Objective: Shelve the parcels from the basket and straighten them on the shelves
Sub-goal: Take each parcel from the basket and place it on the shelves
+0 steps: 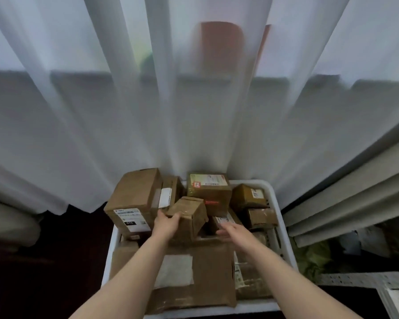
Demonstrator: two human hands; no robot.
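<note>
**Basket run: small box is the one in hand**

Curtain first, since it eats most of the view: a white sheer pleated curtain (194, 123) hangs right behind everything, with blurry shapes behind it that I can't make out. Pushed up against its hem on the dark floor is the white plastic slatted basket (278, 210), crammed with brown cardboard parcels stacked every which way, so none of it looks shelved yet.

Biggest item in there is the wide flat brown cardboard parcel with a pale label (207, 268), lying across the near end. It makes sense as a base layer because the rest is stacked beyond and around it. Back left is the tall brown cardboard box with a white shipping label (134, 194), standing above the rim. At the back middle sits the brown box wrapped in greenish tape (207, 189).

The one that matters is the small brown cardboard box (189, 215), tilted on top of the pile in the middle of the basket. My guess is it's the pick because it's loose on top and nothing pins it down.

The left hand (165, 223) has its grip clamped on that box's near left corner, fingers wrapped over the edge. The right hand (233, 230) hovers just beside the box on the other side. Its grip is apart, fingers spread and a bit blurred, holding nothing. It's probably there to steady the far side.

There's a perforated grey metal shelf rail (346, 278) down at the right, well apart from the basket.
</note>
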